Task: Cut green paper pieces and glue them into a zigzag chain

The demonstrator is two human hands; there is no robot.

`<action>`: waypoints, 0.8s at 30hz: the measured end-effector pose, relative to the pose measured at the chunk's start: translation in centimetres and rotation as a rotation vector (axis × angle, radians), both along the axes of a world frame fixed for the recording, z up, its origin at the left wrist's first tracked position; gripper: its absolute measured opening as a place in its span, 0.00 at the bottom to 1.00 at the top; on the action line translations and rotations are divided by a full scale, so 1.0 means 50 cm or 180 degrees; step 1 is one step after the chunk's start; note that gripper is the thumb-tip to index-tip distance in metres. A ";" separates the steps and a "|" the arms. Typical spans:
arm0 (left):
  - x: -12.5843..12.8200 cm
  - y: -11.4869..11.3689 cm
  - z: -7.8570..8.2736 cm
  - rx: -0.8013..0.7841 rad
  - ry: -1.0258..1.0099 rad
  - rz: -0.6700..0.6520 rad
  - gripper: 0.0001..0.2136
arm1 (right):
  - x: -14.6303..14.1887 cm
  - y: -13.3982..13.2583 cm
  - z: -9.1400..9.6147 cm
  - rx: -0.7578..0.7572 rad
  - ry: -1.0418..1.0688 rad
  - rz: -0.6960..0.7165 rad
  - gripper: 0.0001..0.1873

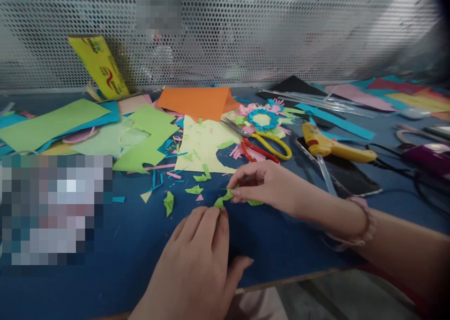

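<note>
My right hand [262,184] reaches in from the right and pinches a small green paper piece [225,198] against the blue table [123,245]. My left hand [200,249] lies palm down near the front edge, its fingertips touching the left end of the same green piece. Loose green scraps [168,202] lie just to the left. Part of the green piece is hidden under my right fingers.
Behind my hands lie a pale yellow sheet [204,144], scissors with yellow and red handles [262,144], a yellow glue gun [333,146] over a phone [348,177], a paper flower [262,118], an orange folded sheet [198,102] and green sheets [52,123]. A perforated metal screen [246,29] closes the back.
</note>
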State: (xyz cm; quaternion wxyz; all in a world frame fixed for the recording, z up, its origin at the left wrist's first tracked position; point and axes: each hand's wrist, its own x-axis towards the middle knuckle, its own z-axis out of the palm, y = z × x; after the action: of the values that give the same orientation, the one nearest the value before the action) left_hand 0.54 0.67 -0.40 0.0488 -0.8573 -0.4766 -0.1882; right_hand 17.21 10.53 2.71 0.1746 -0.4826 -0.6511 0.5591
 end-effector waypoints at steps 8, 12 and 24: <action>-0.008 0.000 -0.009 0.0067 0.0064 -0.0113 0.23 | -0.011 -0.007 -0.010 0.0086 -0.0097 -0.0230 0.02; -0.010 0.000 -0.014 0.0157 0.0089 -0.0113 0.23 | -0.015 -0.006 -0.015 0.0009 -0.0052 -0.0304 0.01; -0.008 0.005 -0.013 0.0060 0.0184 -0.0042 0.26 | -0.017 -0.009 -0.021 0.0624 -0.0525 -0.0183 0.03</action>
State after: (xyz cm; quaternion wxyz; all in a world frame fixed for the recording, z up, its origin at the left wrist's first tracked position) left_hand 0.15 0.91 -1.03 0.0694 -0.8650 -0.4676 -0.1681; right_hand 16.34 10.05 1.66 0.1827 -0.5260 -0.7007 0.4461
